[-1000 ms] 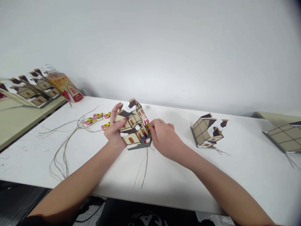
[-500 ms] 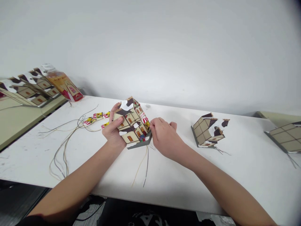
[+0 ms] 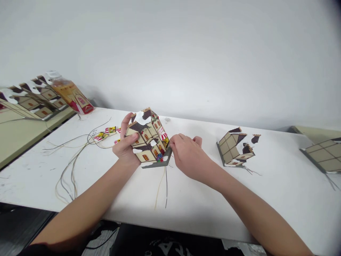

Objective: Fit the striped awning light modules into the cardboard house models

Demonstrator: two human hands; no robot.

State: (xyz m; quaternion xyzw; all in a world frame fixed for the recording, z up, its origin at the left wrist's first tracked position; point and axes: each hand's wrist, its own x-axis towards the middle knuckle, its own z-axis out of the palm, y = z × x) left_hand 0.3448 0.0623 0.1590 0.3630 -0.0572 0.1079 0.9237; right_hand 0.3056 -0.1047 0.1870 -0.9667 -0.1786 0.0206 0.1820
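Observation:
My left hand (image 3: 125,145) is closed round a miniature house (image 3: 147,138) with cream walls, dark tiled roofs and white snow patches, and holds it tilted above the table. The fingers of my right hand (image 3: 185,153) are pinched together at the house's right edge, beside its red-and-white awning (image 3: 163,135). What lies between those fingertips is hidden. Two thin wires (image 3: 166,186), one dark and one yellowish, hang below the grey base of the house. Left of my left hand lie several small yellow pieces with striped awnings (image 3: 110,130), with long wires (image 3: 71,174) running from them.
A partly built house (image 3: 234,147) stands on the white table (image 3: 202,213) at right, and another (image 3: 325,154) is at the far right edge. A juice bottle (image 3: 70,92) leans at back left, beside several houses (image 3: 34,101) on a greenish surface (image 3: 29,129).
The house and my left hand have shifted slightly left, and the hanging wires have swung. My right hand stays pinched at the house's edge.

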